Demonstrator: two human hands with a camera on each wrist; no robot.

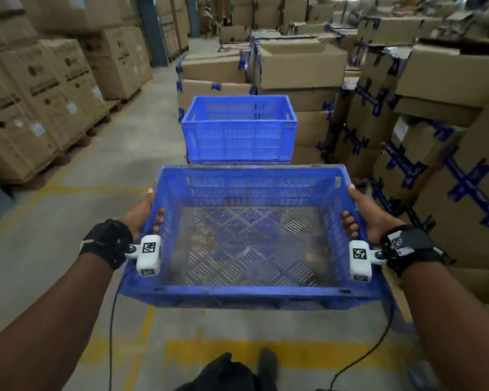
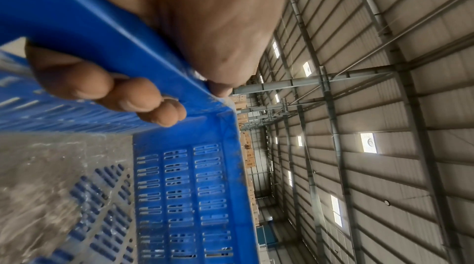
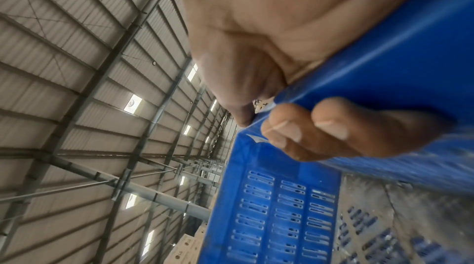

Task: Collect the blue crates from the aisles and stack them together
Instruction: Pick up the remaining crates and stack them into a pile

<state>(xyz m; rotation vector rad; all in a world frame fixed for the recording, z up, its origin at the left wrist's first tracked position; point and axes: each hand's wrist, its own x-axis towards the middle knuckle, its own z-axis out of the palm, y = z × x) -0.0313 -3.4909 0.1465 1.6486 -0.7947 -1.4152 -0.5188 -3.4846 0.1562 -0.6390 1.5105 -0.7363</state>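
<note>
With the left hand (image 1: 141, 215) and right hand (image 1: 362, 218) each gripping a side rim, the carried crate (image 1: 249, 292) should probably stay level and square to the crate stack (image 1: 239, 136) ahead.

Dim, soft warehouse light from roof skylights (image 2: 368, 142); wide-angle edges bend, and wrist views blur.

Blue slotted crate (image 1: 249, 290), brown cartons (image 1: 299, 66)

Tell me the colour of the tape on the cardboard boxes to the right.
Dark blue tape, crossing the cardboard boxes; clearest in the head view.
</note>
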